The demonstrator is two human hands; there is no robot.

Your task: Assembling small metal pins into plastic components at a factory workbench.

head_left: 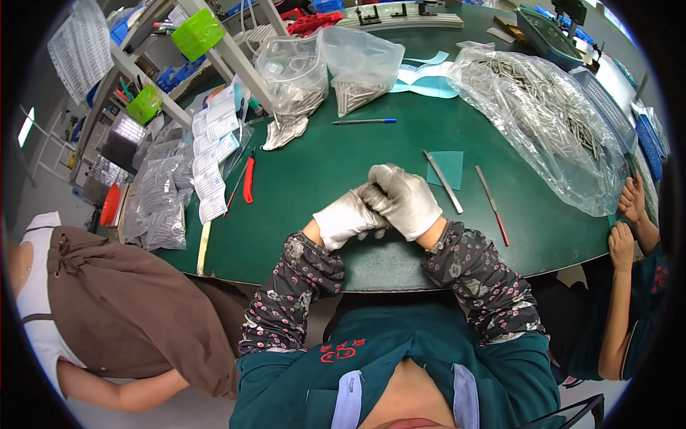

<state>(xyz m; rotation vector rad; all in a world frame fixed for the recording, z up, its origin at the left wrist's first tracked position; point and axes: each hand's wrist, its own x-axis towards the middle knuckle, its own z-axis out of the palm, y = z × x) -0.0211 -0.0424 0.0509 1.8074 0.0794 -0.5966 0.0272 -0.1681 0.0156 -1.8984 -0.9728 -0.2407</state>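
Note:
Both hands wear white work gloves, greyed at the fingers, and meet over the green table [300, 171] near its front edge. My left hand [346, 218] is closed, its fingers running in under the right. My right hand [407, 201] is curled closed against it. Whatever they hold, if anything, is hidden by the gloves. Just right of them a metal blade-like tool with a pale end [444, 183] lies partly on a small teal sheet [451, 163]. Farther right is a thin flat file with a red handle [493, 206].
Red-handled pliers [249, 180] lie left, beside paper strips [207, 161] and bagged parts [163, 189]. A blue pen [364, 121] lies ahead, before bags of metal pins [361, 71]. A large clear bag of metal pins [543, 114] fills the right; another person's hands [623, 236] rest near it.

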